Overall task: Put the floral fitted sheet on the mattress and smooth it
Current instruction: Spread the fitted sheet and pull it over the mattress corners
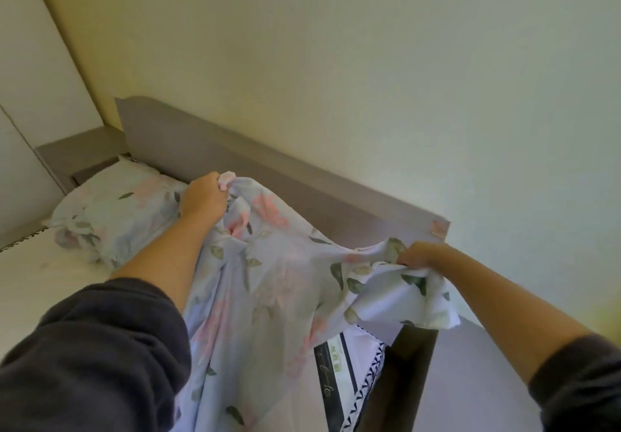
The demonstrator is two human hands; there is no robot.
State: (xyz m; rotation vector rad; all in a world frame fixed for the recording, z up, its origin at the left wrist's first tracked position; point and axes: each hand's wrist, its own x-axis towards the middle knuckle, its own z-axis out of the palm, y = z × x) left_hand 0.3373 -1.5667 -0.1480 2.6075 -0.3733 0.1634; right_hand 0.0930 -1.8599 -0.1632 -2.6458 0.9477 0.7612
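The floral fitted sheet [268, 283], pale lilac with pink flowers and green leaves, hangs bunched between my two hands above the bed. My left hand [203, 198] grips one gathered edge of it, raised near the headboard side. At the lower right, close to the bed's corner, my right hand [420, 256] grips another bunched edge. The bare white mattress [40, 273] shows at the left. A labelled corner of the mattress [349, 371] with a dark patterned trim peeks out below the sheet.
A pillow [111, 216] in matching floral fabric lies on the mattress at the far left. A grey bed board [268, 176] runs along the cream wall [369, 61]. A dark bed frame edge [410, 364] and grey floor [470, 381] lie at the lower right.
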